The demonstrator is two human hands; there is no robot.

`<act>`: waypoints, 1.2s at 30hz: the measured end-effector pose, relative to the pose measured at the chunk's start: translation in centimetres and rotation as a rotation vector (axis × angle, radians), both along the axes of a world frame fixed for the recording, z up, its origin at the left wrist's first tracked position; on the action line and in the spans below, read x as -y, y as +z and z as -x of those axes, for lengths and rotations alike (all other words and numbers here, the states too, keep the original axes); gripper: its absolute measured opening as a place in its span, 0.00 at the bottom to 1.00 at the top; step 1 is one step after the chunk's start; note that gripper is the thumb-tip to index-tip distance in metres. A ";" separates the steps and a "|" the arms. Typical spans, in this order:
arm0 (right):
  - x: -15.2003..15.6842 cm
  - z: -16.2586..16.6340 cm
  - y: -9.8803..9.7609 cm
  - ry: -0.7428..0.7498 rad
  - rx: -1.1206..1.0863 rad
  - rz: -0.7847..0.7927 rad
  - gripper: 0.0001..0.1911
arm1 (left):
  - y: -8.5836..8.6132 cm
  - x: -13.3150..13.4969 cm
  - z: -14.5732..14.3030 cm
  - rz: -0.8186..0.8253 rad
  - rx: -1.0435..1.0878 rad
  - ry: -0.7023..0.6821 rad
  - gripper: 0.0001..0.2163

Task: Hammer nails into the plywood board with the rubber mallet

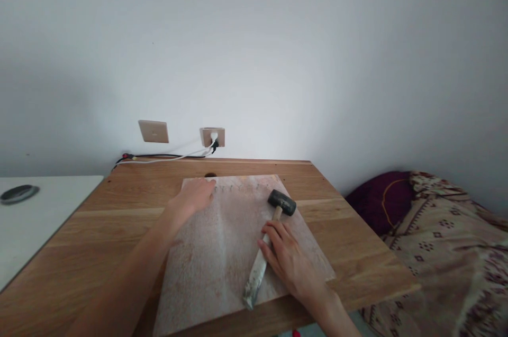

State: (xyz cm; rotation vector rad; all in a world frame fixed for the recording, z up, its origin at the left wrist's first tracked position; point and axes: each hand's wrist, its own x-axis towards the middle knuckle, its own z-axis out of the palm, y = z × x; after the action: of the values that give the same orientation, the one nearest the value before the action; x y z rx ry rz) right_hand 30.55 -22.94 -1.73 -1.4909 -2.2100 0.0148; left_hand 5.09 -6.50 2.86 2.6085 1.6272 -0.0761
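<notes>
A rubber mallet [282, 202] with a black head and a worn, pale-painted handle lies slantwise across a greyish-white board [214, 257]. My right hand [283, 252] is closed over the middle of its handle, thumb on the near-left side. Along the board's far edge, several small nails [231, 188] stand in a row. My left hand [194, 195] is at the left end of this row, its fingers drawn together by the leftmost nail. Whatever may be between those fingertips is hidden or too small to see.
The board lies on a wooden table [337, 220] against a white wall. Cables [170, 157] run along the table's back to a wall socket [212, 137]. A white surface [51, 215] adjoins on the left, and patterned bedding [436, 257] lies to the right.
</notes>
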 end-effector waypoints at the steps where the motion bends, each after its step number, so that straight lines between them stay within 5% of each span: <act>1: 0.0 -0.3 -0.1 -0.021 -0.008 -0.011 0.10 | 0.0 0.0 0.1 -0.003 -0.001 0.000 0.14; 9: -2.2 -2.1 2.4 -0.065 0.134 -0.061 0.13 | 0.0 -0.5 0.8 -0.041 0.018 0.009 0.16; 12: -6.7 -2.8 4.4 -0.254 0.190 -0.040 0.14 | -0.3 -0.9 1.2 -0.028 0.104 -0.013 0.14; 14: -10.3 -3.0 5.6 -0.348 0.302 0.139 0.16 | -0.6 -1.2 1.7 -0.001 0.162 -0.022 0.11; 19: -17.6 -2.7 5.6 -0.336 0.334 0.386 0.14 | -1.1 -2.0 2.9 0.026 0.355 -0.040 0.08; 24: -19.9 -3.1 3.7 -0.281 0.160 0.479 0.19 | -1.6 -3.0 2.8 0.053 0.853 0.102 0.11; 29: -19.7 -4.7 3.6 -0.214 -0.182 0.373 0.14 | -2.8 -3.6 2.1 0.479 1.501 0.278 0.11; 32: -19.4 -5.1 3.9 -0.195 -0.278 0.346 0.16 | -3.0 -3.5 1.6 0.473 1.371 0.320 0.09; 36: -19.4 -4.0 3.9 -0.234 -0.157 0.391 0.17 | -3.0 -2.4 0.3 0.145 0.756 0.194 0.06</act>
State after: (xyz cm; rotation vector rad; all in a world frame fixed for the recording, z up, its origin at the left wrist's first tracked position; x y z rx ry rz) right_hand 34.55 -3.49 2.18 -1.8766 -1.9705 0.4963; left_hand 4.81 -4.13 -0.17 1.9734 1.4792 0.6810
